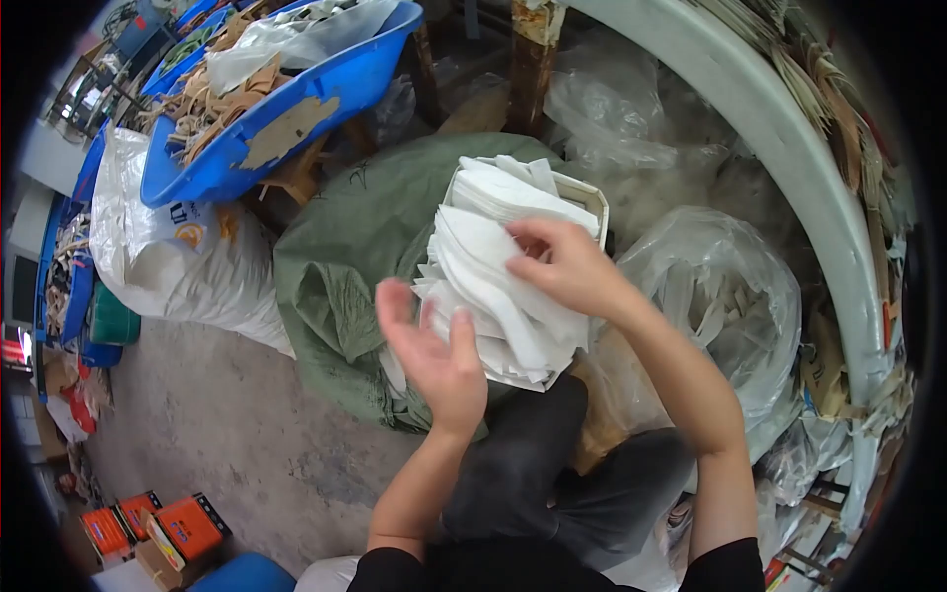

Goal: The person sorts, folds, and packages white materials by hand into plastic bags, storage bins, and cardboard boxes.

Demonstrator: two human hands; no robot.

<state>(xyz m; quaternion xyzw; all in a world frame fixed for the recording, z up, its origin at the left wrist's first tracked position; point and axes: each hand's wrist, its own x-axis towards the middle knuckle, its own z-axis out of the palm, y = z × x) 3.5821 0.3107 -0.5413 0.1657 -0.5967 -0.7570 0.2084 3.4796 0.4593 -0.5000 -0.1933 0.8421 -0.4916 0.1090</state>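
A white tray [597, 202] rests on a green woven sack in front of me, filled with stacked white curved strips [473, 252] of a soft, felt-like sheet. My right hand [567, 266] reaches over the stack from the right, its thumb and forefinger pinched at the edge of one strip. Beside the tray's lower left, my left hand [434, 365] is spread, palm up and slightly blurred, with nothing in it. The strip's far side lies among the others, so its full outline is hidden.
The green sack [345, 217] carries the tray. A blue tub [296, 109] of brown scraps stands upper left above a white sack [182, 257]. To the right sits a clear plastic bag [730, 306] with pale pieces. Orange boxes [187, 528] stand on the floor lower left.
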